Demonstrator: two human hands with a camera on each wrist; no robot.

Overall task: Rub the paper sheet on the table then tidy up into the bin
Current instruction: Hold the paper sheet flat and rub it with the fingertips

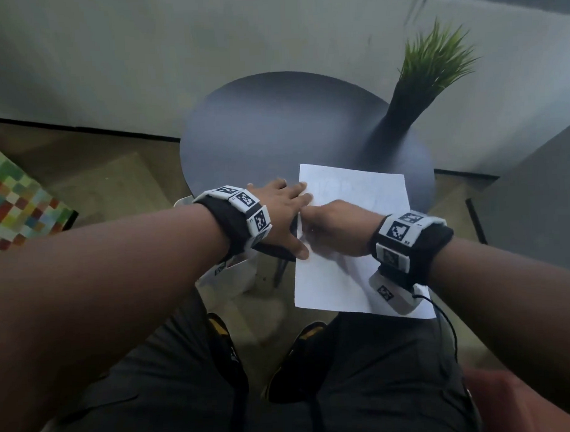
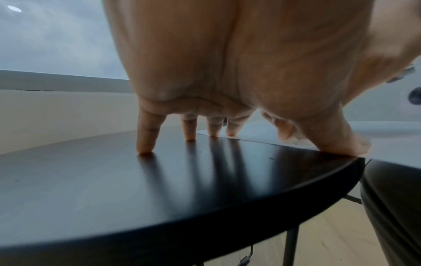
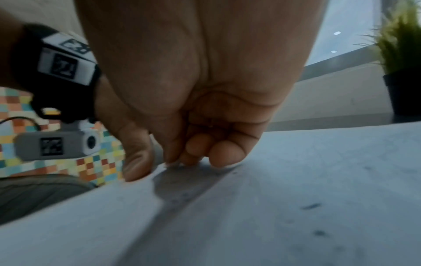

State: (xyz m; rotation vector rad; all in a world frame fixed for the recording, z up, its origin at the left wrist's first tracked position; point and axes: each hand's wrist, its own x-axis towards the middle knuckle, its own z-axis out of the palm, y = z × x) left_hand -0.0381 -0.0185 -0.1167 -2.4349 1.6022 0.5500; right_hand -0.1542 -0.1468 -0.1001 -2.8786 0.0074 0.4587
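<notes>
The paper (image 1: 352, 245) lay on the near edge of the round dark table (image 1: 267, 126), with its near end hanging over the rim above the person's knees. The right hand (image 1: 337, 228) rested on the sheet with fingers (image 3: 224, 153) curled under and their tips touching the paper; whether they held something small, I could not tell. The left hand (image 1: 282, 209) was spread wide, fingertips (image 2: 144, 144) on the table and the paper's left edge, thumb pressing the sheet. Farther back, at the right, stood a plant (image 1: 430, 68) in a dark pot.
</notes>
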